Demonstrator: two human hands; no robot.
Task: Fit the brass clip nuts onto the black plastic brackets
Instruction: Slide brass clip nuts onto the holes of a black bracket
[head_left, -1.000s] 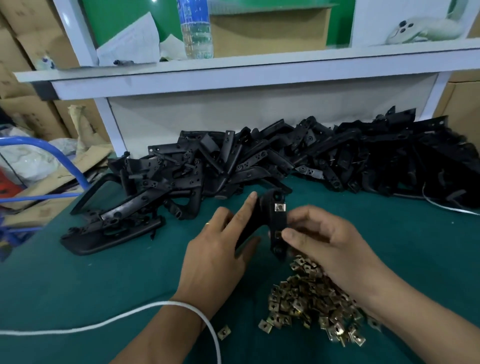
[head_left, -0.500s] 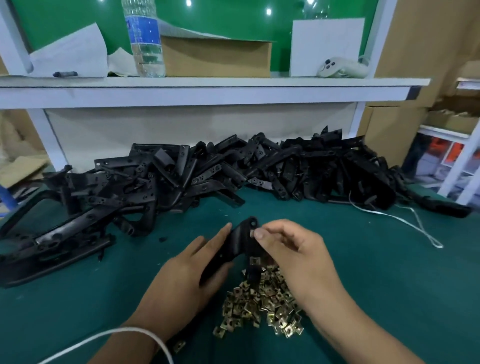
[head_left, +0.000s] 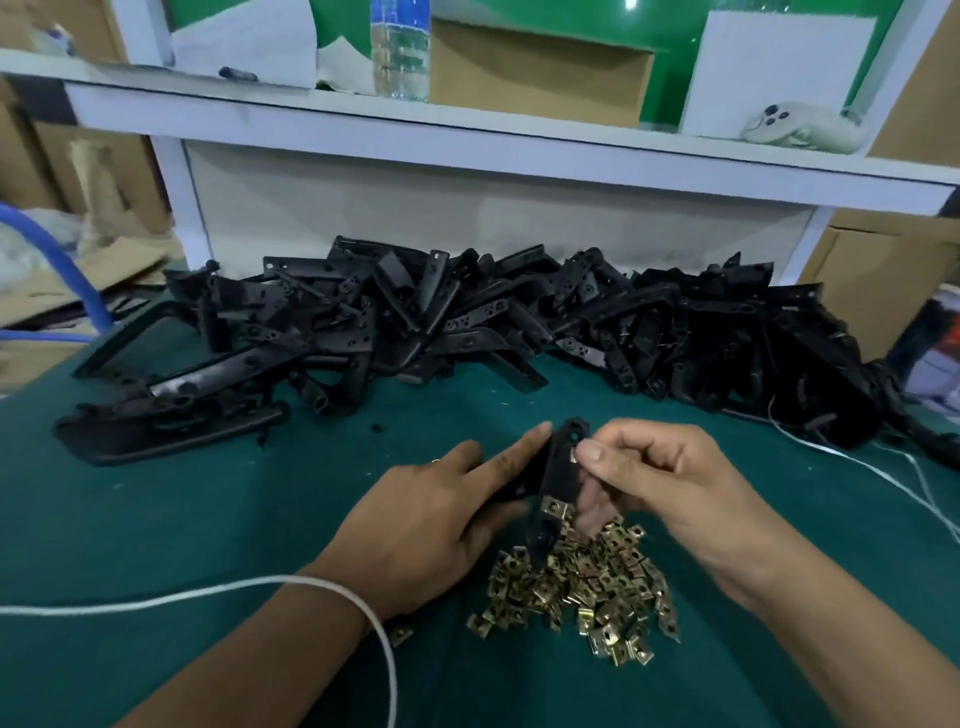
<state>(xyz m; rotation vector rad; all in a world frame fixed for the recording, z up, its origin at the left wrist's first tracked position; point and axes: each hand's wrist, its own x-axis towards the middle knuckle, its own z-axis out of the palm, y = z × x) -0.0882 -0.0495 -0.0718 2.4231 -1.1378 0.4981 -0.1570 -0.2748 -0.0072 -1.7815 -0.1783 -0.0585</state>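
My left hand (head_left: 436, 525) holds a black plastic bracket (head_left: 558, 470) upright above the green table, its index finger stretched along the bracket's side. One brass clip nut (head_left: 553, 508) sits fitted on the bracket's lower part. My right hand (head_left: 670, 483) pinches a second brass clip nut (head_left: 575, 453) against the bracket near its top hole. A loose heap of brass clip nuts (head_left: 582, 587) lies on the table just below both hands. A long pile of black brackets (head_left: 467, 322) runs across the back of the table.
A white cord (head_left: 208, 595) loops over my left wrist, and another white cord (head_left: 883, 467) trails at the right. A white shelf (head_left: 467, 140) above the pile carries a water bottle (head_left: 400, 47), a cardboard box (head_left: 540, 67) and a white controller (head_left: 802, 127). Cardboard boxes stand at both sides.
The right thumb moved from the bracket's lower part up to its top end, now pinching a clip nut there. The camera view swung right and then back toward the left.
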